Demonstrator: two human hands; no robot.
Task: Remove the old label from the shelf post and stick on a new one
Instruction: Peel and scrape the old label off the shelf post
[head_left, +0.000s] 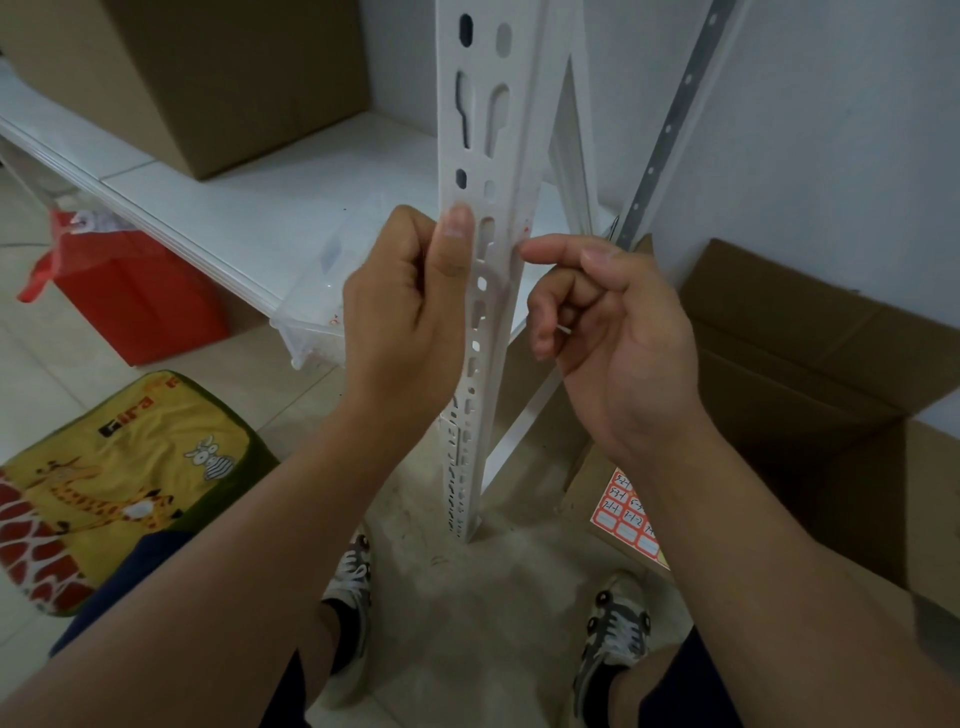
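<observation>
A white slotted shelf post (491, 156) runs down the middle of the view to the floor. My left hand (405, 306) is closed around the post's left edge, its thumb pressed flat on the front face. My right hand (613, 332) is at the post's right edge, its index fingertip touching small red label remnants (525, 228). The other right fingers are curled; a thin pale scrap shows near them, too small to identify. A sheet of red-bordered labels (626, 512) with handwritten numbers lies on a carton flap below my right forearm.
An open cardboard carton (810, 364) stands at the right by the wall. A white shelf board (249, 208) carries a closed carton (208, 78) at the left. Below are a clear plastic tub (311, 322), a red bag (124, 291) and a giraffe-print cushion (119, 478). My shoes (618, 623) stand on the concrete floor.
</observation>
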